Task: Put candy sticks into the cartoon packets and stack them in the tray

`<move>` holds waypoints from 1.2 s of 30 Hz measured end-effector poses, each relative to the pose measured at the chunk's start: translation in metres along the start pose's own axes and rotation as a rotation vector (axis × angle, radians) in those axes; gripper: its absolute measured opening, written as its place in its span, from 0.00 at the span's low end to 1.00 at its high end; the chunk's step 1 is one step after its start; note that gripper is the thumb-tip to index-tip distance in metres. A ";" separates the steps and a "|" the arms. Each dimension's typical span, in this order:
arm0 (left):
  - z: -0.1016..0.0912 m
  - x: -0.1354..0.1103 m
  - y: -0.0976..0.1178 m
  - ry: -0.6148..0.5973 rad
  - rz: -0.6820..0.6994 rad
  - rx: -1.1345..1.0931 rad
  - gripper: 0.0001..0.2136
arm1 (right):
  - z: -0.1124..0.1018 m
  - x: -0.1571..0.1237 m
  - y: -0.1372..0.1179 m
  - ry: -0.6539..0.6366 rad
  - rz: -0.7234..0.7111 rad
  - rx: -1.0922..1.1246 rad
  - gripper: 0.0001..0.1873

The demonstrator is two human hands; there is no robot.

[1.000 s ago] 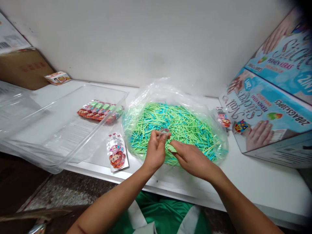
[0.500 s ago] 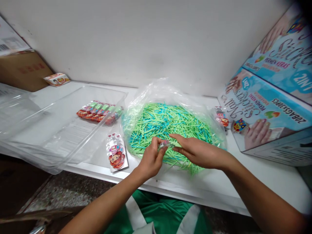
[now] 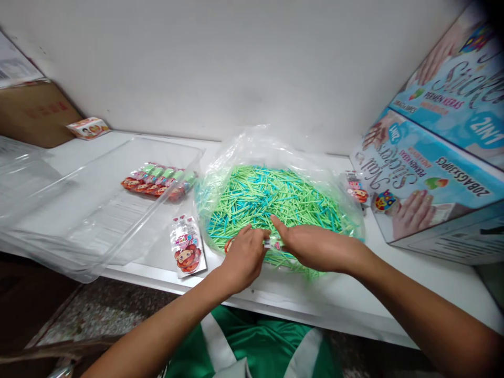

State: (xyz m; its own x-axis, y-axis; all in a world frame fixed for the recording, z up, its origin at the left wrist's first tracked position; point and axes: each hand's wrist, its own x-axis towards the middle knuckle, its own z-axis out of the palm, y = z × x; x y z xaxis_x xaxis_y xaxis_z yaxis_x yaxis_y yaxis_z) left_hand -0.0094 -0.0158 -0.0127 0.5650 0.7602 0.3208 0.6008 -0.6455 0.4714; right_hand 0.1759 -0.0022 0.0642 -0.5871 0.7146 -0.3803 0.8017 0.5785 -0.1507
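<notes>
A small shiny printed sachet (image 3: 271, 244) is held low over the heap of thin sticks. My left hand (image 3: 246, 257) is closed around it, and a reddish printed end shows past the fingers on the left. At its other end is my right hand (image 3: 315, 245), one digit stretched out and the other fingers mostly hidden underneath, closed against the sachet. Beneath both hands lies the heap of green and blue sticks (image 3: 271, 194) in an open clear plastic bag (image 3: 252, 142).
A flat sachet with a red cartoon figure (image 3: 188, 249) lies left of the bag. Behind it stands a clear plastic tray (image 3: 90, 262) with a row of filled sachets (image 3: 155, 181). Another sachet (image 3: 357, 189) lies right, near stacked blue boxes (image 3: 437, 173). A brown carton (image 3: 37, 113) stands left.
My left hand has turned palm down over the sachet, hiding more of it. My right hand has shifted slightly; the green sticks seen between its fingers are no longer visible.
</notes>
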 end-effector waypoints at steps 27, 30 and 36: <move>0.009 -0.003 0.020 -0.086 -0.690 -1.523 0.12 | 0.044 0.018 0.007 0.415 0.095 1.297 0.22; 0.007 -0.003 0.021 -0.097 -0.701 -1.526 0.11 | 0.053 0.016 0.009 0.431 0.110 1.424 0.15; 0.009 -0.004 0.024 -0.121 -0.679 -1.508 0.10 | 0.051 0.014 0.006 0.466 0.138 1.387 0.10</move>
State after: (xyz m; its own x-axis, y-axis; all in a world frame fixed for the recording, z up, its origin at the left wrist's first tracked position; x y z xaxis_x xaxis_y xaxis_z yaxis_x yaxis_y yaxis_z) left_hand 0.0077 -0.0347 -0.0105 0.5272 0.7986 -0.2903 -0.2714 0.4820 0.8331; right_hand 0.1781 -0.0093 0.0118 -0.2653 0.9467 -0.1826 0.1589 -0.1438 -0.9768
